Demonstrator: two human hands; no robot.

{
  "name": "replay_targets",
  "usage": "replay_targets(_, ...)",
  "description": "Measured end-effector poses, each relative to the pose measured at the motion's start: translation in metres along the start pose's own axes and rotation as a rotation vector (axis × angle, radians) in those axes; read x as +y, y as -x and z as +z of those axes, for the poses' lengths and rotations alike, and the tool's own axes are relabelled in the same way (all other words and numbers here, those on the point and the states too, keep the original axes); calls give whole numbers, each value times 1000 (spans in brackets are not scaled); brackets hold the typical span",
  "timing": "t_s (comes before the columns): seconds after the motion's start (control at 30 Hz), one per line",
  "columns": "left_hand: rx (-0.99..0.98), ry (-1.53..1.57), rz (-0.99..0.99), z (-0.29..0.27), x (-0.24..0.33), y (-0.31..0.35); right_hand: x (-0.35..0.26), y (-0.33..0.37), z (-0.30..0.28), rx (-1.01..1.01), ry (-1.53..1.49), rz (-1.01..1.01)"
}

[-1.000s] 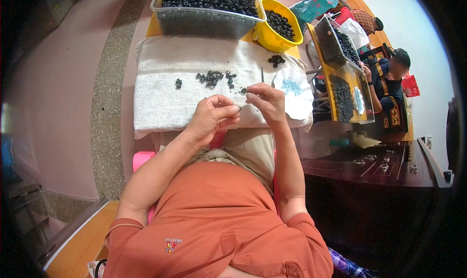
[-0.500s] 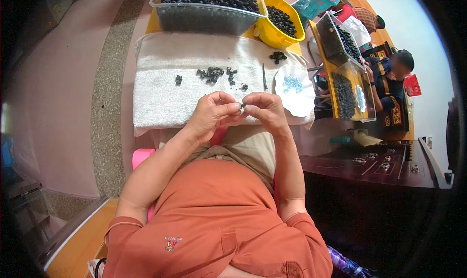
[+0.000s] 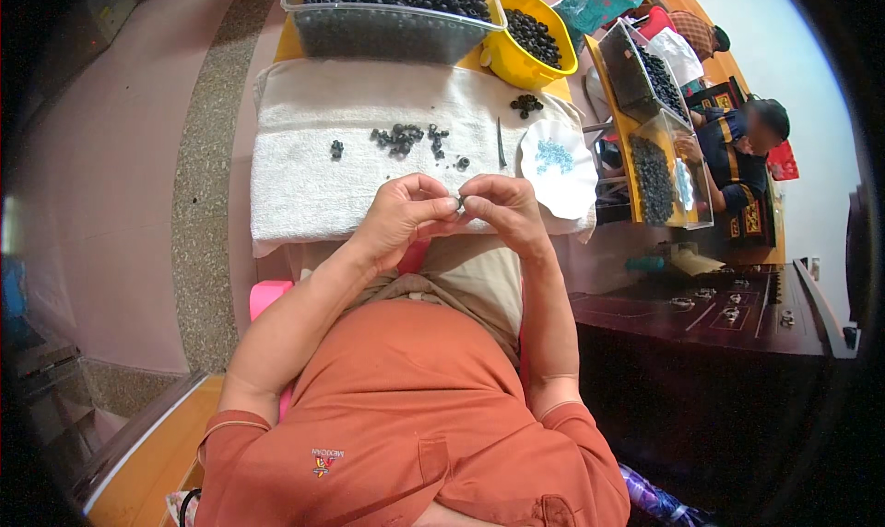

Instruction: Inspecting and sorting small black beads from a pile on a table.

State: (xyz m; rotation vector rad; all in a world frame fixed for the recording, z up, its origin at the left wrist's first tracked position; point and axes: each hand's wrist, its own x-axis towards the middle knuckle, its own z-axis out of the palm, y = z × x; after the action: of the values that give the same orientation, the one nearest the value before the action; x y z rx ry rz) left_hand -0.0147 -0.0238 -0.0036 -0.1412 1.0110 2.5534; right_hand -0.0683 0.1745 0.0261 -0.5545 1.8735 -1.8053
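My left hand (image 3: 412,215) and my right hand (image 3: 509,211) meet fingertip to fingertip at the near edge of a white towel (image 3: 300,195). Both are closed in a pinch on a small black ring-like piece (image 3: 461,201), mostly covered by the fingers. Just beyond them a single black piece (image 3: 463,163) lies on the towel. Farther out is a loose cluster of black pieces (image 3: 399,140), with a few more (image 3: 337,149) to its left. Dark tweezers (image 3: 501,144) lie right of the cluster, beside a white scalloped plate (image 3: 564,193) bearing tiny light-blue bits (image 3: 554,157).
A clear bin (image 3: 387,43) full of black pieces stands at the table's far side, next to a yellow tub (image 3: 507,61) of the same. A small black pile (image 3: 526,106) sits near the tub. At right, a person (image 3: 737,149) works beside clear boxes (image 3: 656,181).
My hands hold nearly the same pinch. At right, the other person's hand has moved toward the clear boxes.
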Motion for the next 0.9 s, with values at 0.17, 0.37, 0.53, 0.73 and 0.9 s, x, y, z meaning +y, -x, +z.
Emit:
replay_targets(0.17,-5,-11,15,-1,-1,0,-3,1,2,6,-18,17)
replay_targets(0.37,-26,-1,19,-3,-5,-2,-6,0,2,-47,-20,33)
replay_targets(0.53,-24,-18,15,-4,-6,-3,-5,2,4,-9,3,25)
replay_targets(0.73,-22,-15,10,-3,-5,-2,7,6,3,91,-109,94)
replay_targets(0.9,-16,10,21,-5,-6,-3,14,9,6,103,33,-29)
